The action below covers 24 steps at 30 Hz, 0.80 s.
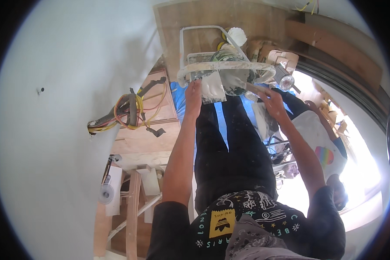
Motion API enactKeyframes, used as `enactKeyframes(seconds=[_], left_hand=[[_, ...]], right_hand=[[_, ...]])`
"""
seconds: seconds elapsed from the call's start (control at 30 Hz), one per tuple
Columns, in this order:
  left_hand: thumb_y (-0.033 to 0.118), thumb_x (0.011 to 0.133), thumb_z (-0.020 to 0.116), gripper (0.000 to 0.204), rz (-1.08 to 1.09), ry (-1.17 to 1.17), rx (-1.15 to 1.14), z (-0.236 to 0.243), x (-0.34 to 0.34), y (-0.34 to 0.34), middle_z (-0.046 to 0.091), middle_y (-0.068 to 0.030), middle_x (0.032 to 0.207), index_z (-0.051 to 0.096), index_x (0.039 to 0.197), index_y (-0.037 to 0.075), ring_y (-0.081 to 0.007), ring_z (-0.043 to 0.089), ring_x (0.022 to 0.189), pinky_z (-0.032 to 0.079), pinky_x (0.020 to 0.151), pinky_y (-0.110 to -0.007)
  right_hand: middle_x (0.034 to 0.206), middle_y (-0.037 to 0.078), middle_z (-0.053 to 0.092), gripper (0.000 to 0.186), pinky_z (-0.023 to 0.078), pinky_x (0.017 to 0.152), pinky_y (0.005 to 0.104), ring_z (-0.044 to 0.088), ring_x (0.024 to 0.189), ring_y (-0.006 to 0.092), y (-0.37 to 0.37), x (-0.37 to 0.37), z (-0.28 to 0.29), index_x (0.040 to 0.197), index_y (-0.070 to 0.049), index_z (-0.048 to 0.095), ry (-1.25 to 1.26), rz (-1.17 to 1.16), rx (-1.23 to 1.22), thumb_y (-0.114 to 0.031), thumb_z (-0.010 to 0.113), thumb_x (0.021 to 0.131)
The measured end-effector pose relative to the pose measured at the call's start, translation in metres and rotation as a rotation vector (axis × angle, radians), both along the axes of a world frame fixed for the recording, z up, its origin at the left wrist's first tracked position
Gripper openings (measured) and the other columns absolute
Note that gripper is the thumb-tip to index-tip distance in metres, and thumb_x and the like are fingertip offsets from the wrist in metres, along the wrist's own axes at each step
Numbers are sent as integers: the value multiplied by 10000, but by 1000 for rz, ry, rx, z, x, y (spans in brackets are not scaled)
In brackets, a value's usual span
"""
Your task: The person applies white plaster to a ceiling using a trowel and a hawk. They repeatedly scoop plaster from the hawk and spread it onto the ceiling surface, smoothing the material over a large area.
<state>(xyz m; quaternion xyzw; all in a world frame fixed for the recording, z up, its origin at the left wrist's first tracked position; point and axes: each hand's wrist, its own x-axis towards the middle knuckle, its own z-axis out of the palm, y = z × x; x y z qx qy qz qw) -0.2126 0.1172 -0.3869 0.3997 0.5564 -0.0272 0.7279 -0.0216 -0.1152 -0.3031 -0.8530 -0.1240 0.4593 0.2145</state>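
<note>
My left hand point(193, 96) grips the edge of a flat metal plate point(212, 89) smeared with white filler. The fingers of my right hand point(272, 103) are closed around a putty knife point(254, 88), its blade pointing left toward the plate. Both tools are held in front of a white-spattered metal ladder frame point(223, 66). Behind the frame's rail, and partly hidden by it, is a round, filler-streaked bucket point(232, 55).
A bundle of coloured wires point(134, 108) sticks out of the white wall point(60, 143) at left. To the right, a person in a white shirt point(312, 138) is close by, near a lamp point(284, 79). Wooden boards point(133, 212) stand at lower left.
</note>
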Motion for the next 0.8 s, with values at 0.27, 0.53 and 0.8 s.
enactKeyframes(seconds=[0.27,0.53,0.8], left_hand=[[261,1012,447,316,-114,-177,107,-28,18,-26,617,-48,876,594,983,-18,-118,526,823,433,767,-289],[240,1023,428,298,-90,-238,-6,-21,20,-30,625,-41,931,586,1037,-12,-96,527,853,430,793,-270],[245,1022,428,299,-23,-230,-86,-22,18,-35,610,-40,926,579,1032,-13,-98,513,858,428,797,-272]], right_hand=[[776,59,646,289,450,669,262,529,716,76,8,0,109,1132,10,646,27,-193,4,-181,595,922],[647,16,552,257,397,563,279,444,620,70,18,-10,108,1081,5,668,-109,-172,-4,-181,608,915],[777,59,657,298,456,659,260,528,704,82,24,-22,118,1135,11,653,-89,-207,-67,-187,610,917]])
